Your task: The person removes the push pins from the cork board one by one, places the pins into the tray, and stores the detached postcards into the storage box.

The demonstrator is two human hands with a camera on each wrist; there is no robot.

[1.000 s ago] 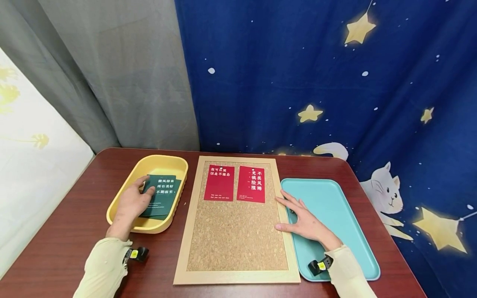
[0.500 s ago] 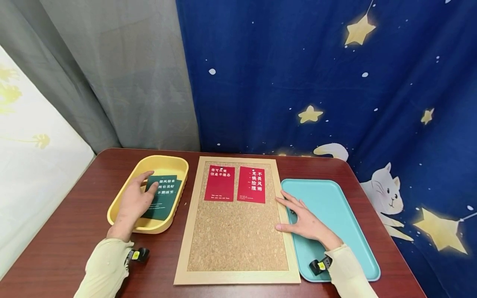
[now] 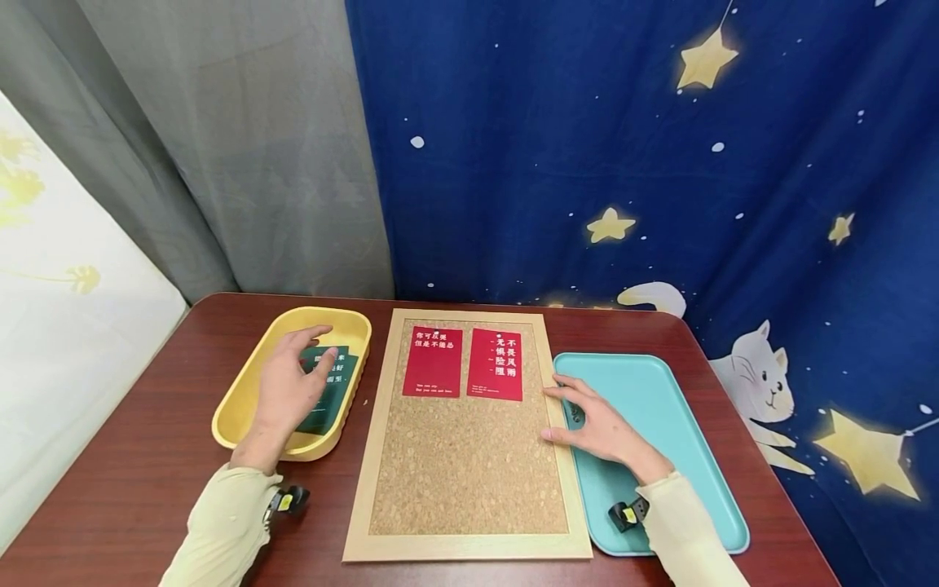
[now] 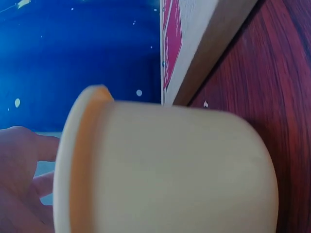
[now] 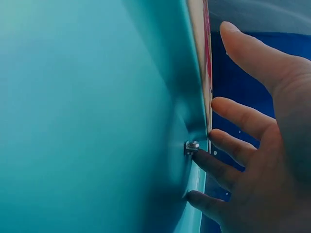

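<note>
My left hand (image 3: 289, 383) hovers over a yellow basket (image 3: 242, 403), thumb and fingers apart with nothing between them. Dark green cards (image 3: 330, 408) with white writing lie inside, partly hidden by that hand. From the left wrist, the basket's outer wall (image 4: 184, 165) covers much of the view, with part of the hand past its rim. Spread fingers of my right hand (image 3: 601, 428) are at the right edge of a wood-framed cork board (image 3: 469, 473), above a turquoise tray (image 3: 660, 424). Small clear pushpins (image 5: 192, 147) lie by the tray's left wall, close to the fingertips.
Two red cards, a left one (image 3: 432, 371) and a right one (image 3: 484, 371), are pinned side by side on the board's upper part. Everything stands on a dark red wooden table (image 3: 147, 456). A blue star-patterned curtain (image 3: 513, 163) hangs behind it.
My left hand has shifted right, from the cards' left edge to above them, holding nothing. The right hand has moved only slightly at the board's edge. The green cards stay in the basket.
</note>
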